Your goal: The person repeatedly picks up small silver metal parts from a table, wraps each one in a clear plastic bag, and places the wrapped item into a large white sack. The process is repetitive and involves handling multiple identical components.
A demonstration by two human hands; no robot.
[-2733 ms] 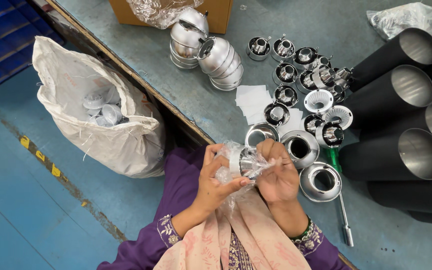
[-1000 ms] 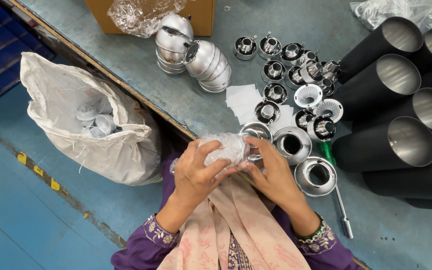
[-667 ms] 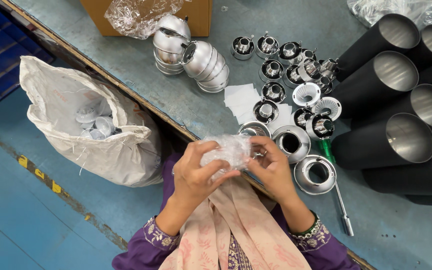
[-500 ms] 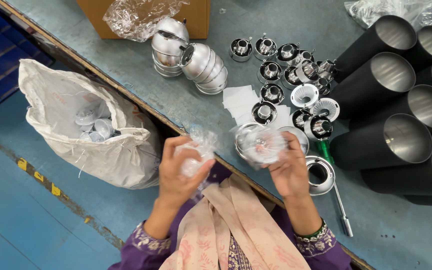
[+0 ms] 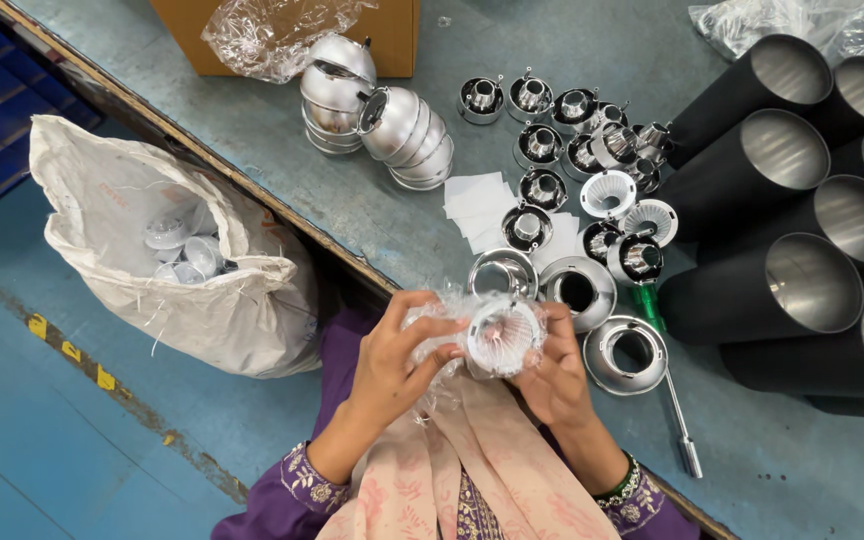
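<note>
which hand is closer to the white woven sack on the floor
Left. The left hand is on the side of the white woven sack, though apart from it; the right hand is farther away, beyond the plastic-wrapped ribbed reflector.

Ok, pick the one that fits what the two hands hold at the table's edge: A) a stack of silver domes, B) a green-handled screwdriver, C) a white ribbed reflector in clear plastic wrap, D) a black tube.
C: both hands, left hand and right hand, grip the white ribbed reflector, with crinkled clear plastic wrap around it.

Bright, even overhead light; sharp focus, glare on the metal cups point(image 5: 392, 120).
</note>
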